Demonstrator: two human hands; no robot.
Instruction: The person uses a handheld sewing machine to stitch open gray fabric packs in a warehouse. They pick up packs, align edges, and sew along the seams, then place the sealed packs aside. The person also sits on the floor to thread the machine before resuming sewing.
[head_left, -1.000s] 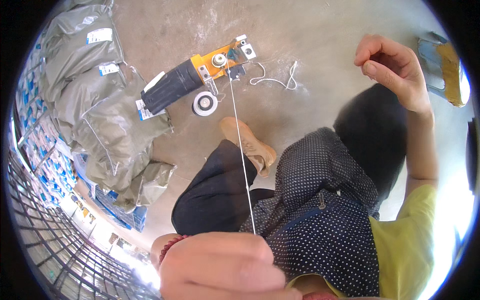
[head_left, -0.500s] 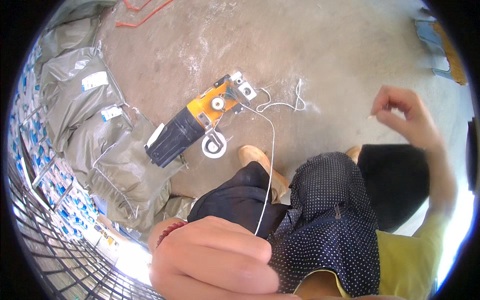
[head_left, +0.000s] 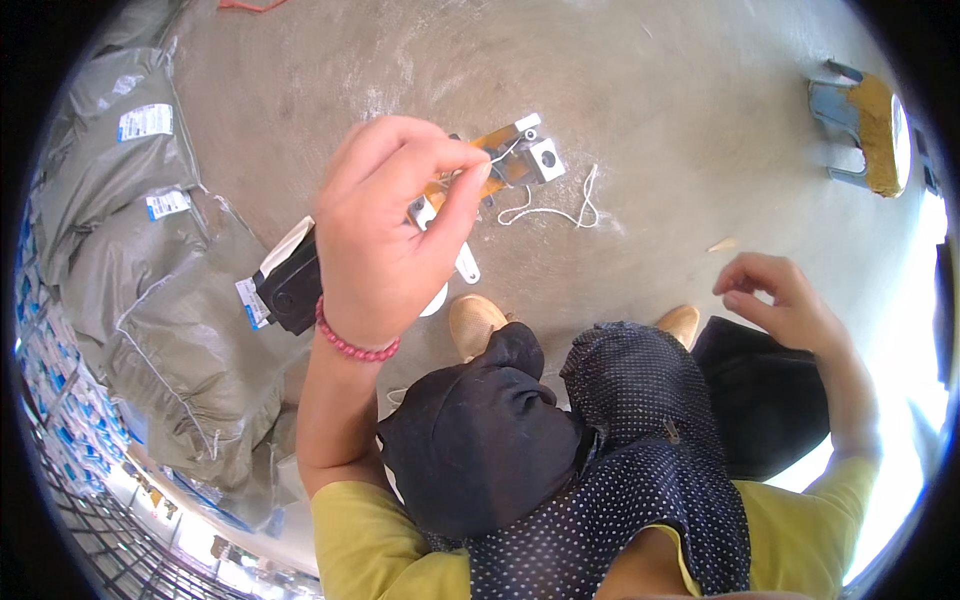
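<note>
An orange and black portable bag sewing machine (head_left: 547, 158) lies on the floor, largely covered by my left hand (head_left: 395, 225). That hand reaches over it, thumb and forefinger pinched on the white thread (head_left: 508, 150) by the machine's metal head. More white cord (head_left: 560, 208) lies in a loose loop beside the head. Part of the white thread spool (head_left: 436, 300) shows below my left hand. My right hand (head_left: 785, 300) hovers to the right with fingers loosely curled, thumb apart, holding nothing. A small tan scrap (head_left: 722, 244) is just beyond it.
Filled grey-green woven sacks (head_left: 170, 290) with white labels line the left side. A blue and brown stool (head_left: 868, 130) stands at the far right. Black wire mesh (head_left: 90, 540) is at lower left, and an orange-red cord (head_left: 250, 5) lies at the top.
My left hand has moved from close below up and forward to the machine's head, pinching the thread. My right hand has lowered slightly, and the small pale bit at its fingertips is now apart from it.
</note>
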